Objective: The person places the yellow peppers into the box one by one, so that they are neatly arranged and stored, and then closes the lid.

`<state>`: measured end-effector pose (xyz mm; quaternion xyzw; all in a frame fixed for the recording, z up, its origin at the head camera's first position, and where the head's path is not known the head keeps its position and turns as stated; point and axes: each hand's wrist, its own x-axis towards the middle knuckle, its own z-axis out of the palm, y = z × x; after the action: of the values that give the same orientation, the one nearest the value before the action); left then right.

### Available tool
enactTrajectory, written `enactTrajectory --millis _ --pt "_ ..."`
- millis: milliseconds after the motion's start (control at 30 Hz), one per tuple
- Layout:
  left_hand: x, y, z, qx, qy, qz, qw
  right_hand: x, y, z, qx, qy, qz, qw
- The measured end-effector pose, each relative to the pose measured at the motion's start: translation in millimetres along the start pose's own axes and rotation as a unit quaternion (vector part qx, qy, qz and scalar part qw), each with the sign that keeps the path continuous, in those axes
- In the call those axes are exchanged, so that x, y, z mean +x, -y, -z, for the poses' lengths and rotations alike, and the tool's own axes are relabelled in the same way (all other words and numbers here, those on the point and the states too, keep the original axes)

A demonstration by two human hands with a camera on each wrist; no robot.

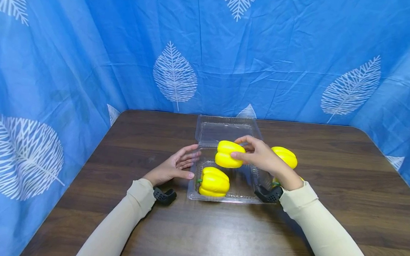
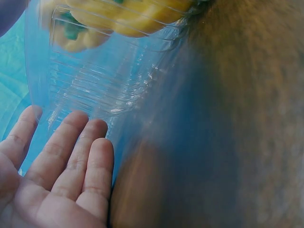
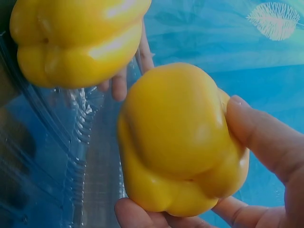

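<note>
My right hand (image 1: pixel 259 155) grips a yellow bell pepper (image 1: pixel 229 154) above a clear plastic clamshell container (image 1: pixel 237 199); in the right wrist view, thumb and fingers press that pepper (image 3: pixel 175 137) from both sides. Another yellow bell pepper (image 1: pixel 214 182) lies in the container's front left part, its green stem pointing left. Beside the container's left wall is my left hand (image 1: pixel 174 166), fingers extended and holding nothing. Seen from the left wrist, the fingers of this hand (image 2: pixel 71 166) are close to the clear ribbed wall (image 2: pixel 90 85); whether they touch it I cannot tell.
The container's lid (image 1: pixel 226 131) is folded back toward the blue curtain (image 1: pixel 227 59). Right of the container another yellow pepper (image 1: pixel 285 157) rests on the brown wooden table (image 1: pixel 346 183). Under the right wrist a further yellow piece with a green stem shows, mostly hidden.
</note>
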<state>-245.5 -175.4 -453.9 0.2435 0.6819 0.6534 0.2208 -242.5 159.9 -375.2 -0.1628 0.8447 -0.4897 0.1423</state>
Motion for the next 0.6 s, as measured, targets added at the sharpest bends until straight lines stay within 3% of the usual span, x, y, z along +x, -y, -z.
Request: enactTrajectory --millis 267,600 --pt "0.7 1.0 0.4 -0.002 0.0 -0.001 1.0 10.8 1.2 -4.8 0.058 0.028 -0.029 0.9975" --pt "1.4 1.9 1.4 0.003 0.0 0.001 1.0 20.4 1.6 -10.6 0.094 0.057 -0.059 0.9922"
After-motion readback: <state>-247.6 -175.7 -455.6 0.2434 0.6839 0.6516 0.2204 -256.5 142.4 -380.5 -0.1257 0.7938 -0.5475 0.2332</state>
